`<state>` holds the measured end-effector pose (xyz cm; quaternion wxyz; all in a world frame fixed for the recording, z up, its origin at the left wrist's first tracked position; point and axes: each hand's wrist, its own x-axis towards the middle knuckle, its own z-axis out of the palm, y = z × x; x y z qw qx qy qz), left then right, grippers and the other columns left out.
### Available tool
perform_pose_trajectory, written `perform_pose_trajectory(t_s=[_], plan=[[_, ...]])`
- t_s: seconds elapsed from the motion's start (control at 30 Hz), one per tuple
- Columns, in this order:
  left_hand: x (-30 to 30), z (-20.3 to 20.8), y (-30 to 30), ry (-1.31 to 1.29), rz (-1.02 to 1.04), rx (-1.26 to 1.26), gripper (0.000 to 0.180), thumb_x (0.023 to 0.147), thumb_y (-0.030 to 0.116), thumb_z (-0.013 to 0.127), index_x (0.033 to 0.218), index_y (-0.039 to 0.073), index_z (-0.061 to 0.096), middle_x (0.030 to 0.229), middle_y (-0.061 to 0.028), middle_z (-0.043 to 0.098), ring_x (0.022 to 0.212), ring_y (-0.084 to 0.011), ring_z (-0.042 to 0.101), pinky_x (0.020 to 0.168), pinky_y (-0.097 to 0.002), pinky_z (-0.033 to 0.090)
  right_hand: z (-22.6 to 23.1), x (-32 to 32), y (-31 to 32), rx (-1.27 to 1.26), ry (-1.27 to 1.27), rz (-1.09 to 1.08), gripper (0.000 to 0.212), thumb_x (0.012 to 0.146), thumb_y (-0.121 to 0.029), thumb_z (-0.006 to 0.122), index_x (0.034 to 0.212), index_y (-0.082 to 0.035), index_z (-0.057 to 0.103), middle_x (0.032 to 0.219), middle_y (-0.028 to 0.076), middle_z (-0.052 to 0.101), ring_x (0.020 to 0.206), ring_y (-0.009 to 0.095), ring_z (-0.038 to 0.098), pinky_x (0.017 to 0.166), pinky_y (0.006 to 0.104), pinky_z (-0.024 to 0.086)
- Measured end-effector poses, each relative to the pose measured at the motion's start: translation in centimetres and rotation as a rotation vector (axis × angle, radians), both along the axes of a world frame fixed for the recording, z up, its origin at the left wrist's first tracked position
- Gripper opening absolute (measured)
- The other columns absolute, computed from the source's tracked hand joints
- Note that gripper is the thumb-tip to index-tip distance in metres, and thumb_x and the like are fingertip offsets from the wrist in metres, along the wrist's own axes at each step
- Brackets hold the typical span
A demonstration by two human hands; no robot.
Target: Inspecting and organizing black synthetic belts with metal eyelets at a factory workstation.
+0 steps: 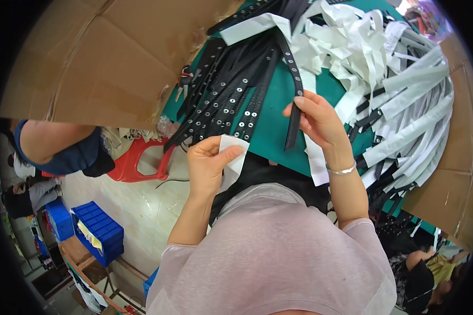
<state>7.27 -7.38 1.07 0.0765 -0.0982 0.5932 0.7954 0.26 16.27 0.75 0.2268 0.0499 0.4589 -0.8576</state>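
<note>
My left hand [207,164] is closed on a white strip [235,167] at the table's near edge, thumb on top. Between the thumb and fingers of my right hand [318,116] is a black belt [293,131] with metal eyelets; its end hangs down below the grip. Just beyond my left hand lies a pile of black eyeleted belts [231,92]. To the right of my right hand, many belts wrapped in white strips [412,126] lie in a curved bundle. Loose white strips [341,39] are heaped behind it.
The green table [270,118] has cardboard [115,58] standing at its left and more cardboard [444,178] at its right. Keys [183,86] lie by the left cardboard. A red stool [136,163] and blue crates [97,231] stand on the floor at left. Other people are on both sides.
</note>
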Motion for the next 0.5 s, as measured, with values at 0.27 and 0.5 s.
perform_pose_trajectory(t_s=[0.27,0.5], plan=[[-0.4,0.4,4.1,0.113,-0.131,-0.196,0.021,0.068,-0.009,0.073,0.086,-0.003,0.066,0.077,-0.009,0.067,0.068,-0.0103,0.063,0.063,-0.0208,0.049,4.6,3.9,-0.4,0.261,0.421,-0.247,0.022,0.095,-0.018,0.047,0.104,0.002,0.043,0.082,0.019,0.066,0.056,0.014,0.063,0.05,0.0221,0.051],[0.6,-0.2,5.0,0.152,-0.08,-0.229,0.018,0.069,-0.011,0.072,0.085,-0.005,0.066,0.075,-0.0065,0.065,0.067,-0.0089,0.06,0.061,-0.0196,0.05,5.1,4.5,-0.2,0.472,0.489,-0.124,0.018,0.094,-0.011,0.048,0.104,0.003,0.044,0.079,0.015,0.066,0.056,0.013,0.062,0.05,0.0211,0.05]])
